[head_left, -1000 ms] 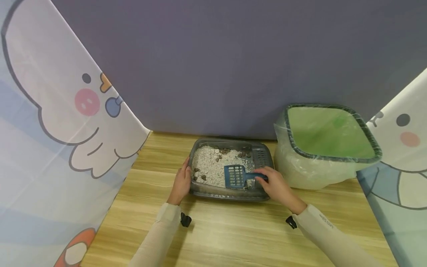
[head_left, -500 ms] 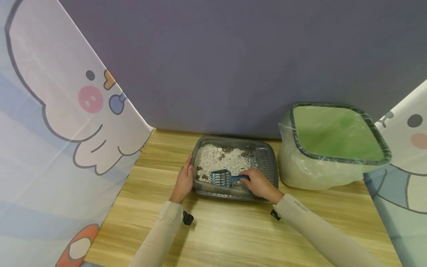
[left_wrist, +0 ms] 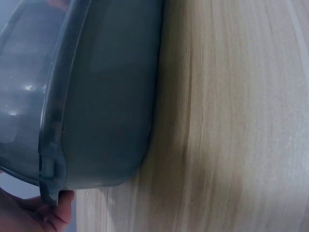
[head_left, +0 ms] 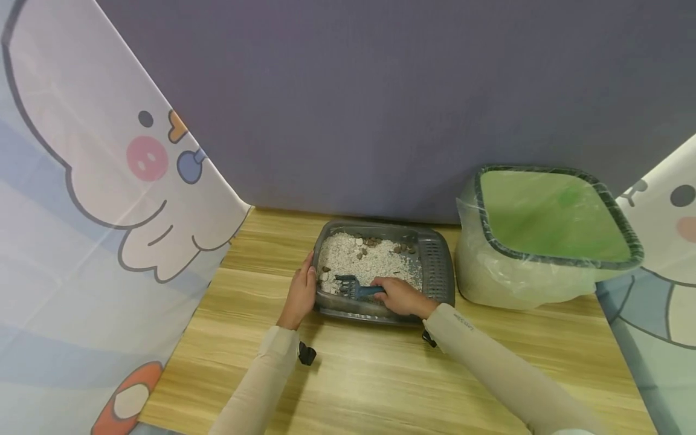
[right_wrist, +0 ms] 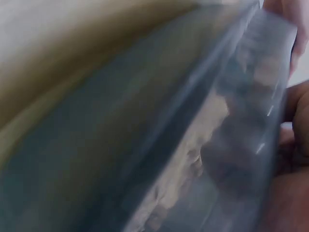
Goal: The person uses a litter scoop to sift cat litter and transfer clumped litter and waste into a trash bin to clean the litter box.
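**Right hand (head_left: 401, 296) grips blue scoop (head_left: 360, 291) inside grey tray (head_left: 437, 260)**

The tray lies flat on the wood-grain worktop (head_left: 375, 374), its long back side near the dark backdrop (head_left: 348, 109) behind it. The scoop is within the tray, in the front left part, with its slotted head pointing towards the tray's left end and down in the pale litter (head_left: 361, 261). Whether the head carries any lumps is too small to tell.

The right hand, above the tray's front side, has its fingers curled closely round the scoop's handle. The left hand (head_left: 301, 293) is at the tray's left end, holding the rim; the left wrist view shows fingertips tucked against a corner of that rim, though most of the hand is cut off there. The right wrist view is blurred, with the tray's wall across the middle.

The litter covers most of the tray's floor, thinner towards the right, where a grated section forms the tray's end. Brown lumps (head_left: 372, 241) lie along the tray's back edge, and a few more sit by its left end, beyond the scoop.

Just beside the tray's right end stands a tall bin (head_left: 516, 281) with a dark rim, a green interior and a see-through liner (head_left: 554, 287) folded down over its outside. Cartoon-printed panels rise left (head_left: 109, 181) and right of the tray, well apart from it.
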Demonstrator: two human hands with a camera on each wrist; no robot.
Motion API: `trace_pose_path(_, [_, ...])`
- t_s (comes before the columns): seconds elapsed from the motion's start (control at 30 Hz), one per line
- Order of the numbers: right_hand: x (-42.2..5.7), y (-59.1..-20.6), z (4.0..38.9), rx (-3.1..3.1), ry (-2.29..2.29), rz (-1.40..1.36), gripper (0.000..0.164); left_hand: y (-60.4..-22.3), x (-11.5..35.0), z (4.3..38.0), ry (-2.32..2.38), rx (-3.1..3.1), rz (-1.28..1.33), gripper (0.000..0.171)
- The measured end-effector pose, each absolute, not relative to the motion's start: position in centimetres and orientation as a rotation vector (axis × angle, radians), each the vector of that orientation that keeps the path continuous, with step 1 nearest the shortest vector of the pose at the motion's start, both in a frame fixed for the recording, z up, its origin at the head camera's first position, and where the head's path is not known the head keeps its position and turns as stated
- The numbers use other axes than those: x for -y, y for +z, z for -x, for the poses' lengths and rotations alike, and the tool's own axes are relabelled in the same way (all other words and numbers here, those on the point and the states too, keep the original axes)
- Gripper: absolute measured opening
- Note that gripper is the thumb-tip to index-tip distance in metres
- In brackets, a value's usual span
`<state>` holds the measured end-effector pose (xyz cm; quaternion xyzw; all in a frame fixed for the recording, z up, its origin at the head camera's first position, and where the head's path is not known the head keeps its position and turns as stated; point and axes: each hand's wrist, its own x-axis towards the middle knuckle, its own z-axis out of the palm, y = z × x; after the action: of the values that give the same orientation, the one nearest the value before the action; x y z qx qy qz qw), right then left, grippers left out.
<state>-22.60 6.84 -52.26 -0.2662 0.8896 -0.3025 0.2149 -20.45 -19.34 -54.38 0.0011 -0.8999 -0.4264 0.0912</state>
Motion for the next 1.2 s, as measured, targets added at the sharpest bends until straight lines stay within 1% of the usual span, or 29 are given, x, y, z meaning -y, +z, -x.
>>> trace_pose_path(0.3, [-6.8,-53.5,23.5,-2.413,-0.949,0.716,0.025,-54.5,19.2,20.6,-1.262,2.707,-0.018,0.048])
trace_pose_path(0.5, [-7.3,-53.9,23.5,-2.403,-1.010,0.716,0.029,-54.5,19.2,20.6,-1.256,2.710,-0.028,0.047])
trace_pose_path(0.7, [-7.4,-53.9,23.5,-2.393,-1.047,0.758,0.029,-54.3,19.5,20.5,-1.272,2.720,-0.038,0.048])
trace_pose_path(0.93, [-7.3,-53.7,23.5,-2.423,-1.068,0.708,0.028,-54.2,19.5,20.6,-1.282,2.715,-0.033,0.048])
trace_pose_path(1.2, [-8.9,-53.2,22.7,-2.535,-1.233,0.676,0.028,-54.1,19.6,20.3,-1.283,2.714,-0.004,0.048])
